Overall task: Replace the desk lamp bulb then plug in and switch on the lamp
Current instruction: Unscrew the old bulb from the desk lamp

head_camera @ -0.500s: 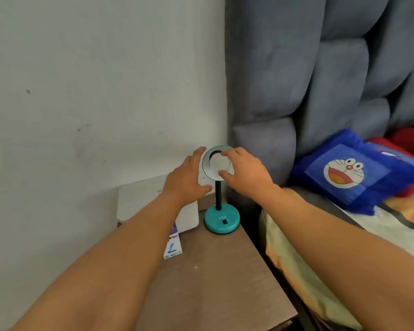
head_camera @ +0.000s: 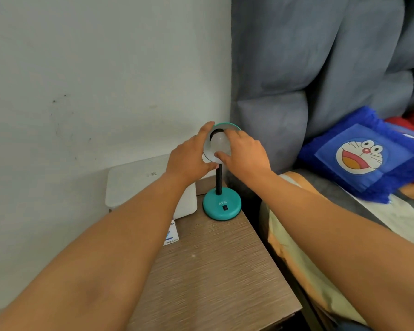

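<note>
A small teal desk lamp stands on the bedside table, its round base (head_camera: 221,206) carrying a black switch and a black stem. The shade (head_camera: 227,126) is tilted to face me. My left hand (head_camera: 189,161) grips the shade's left rim. My right hand (head_camera: 245,156) has its fingers wrapped around the white bulb (head_camera: 220,144), which sits in the shade's dark socket. No plug or cord end is visible.
A white box-shaped device (head_camera: 141,185) lies against the wall behind my left arm, and a small blue-and-white carton (head_camera: 171,235) sits in front of it. The wooden table (head_camera: 215,278) ends at the bed on the right, where a blue cartoon pillow (head_camera: 363,156) rests.
My right hand has turned on the bulb, so more of the white bulb now shows. The left hand stays on the shade.
</note>
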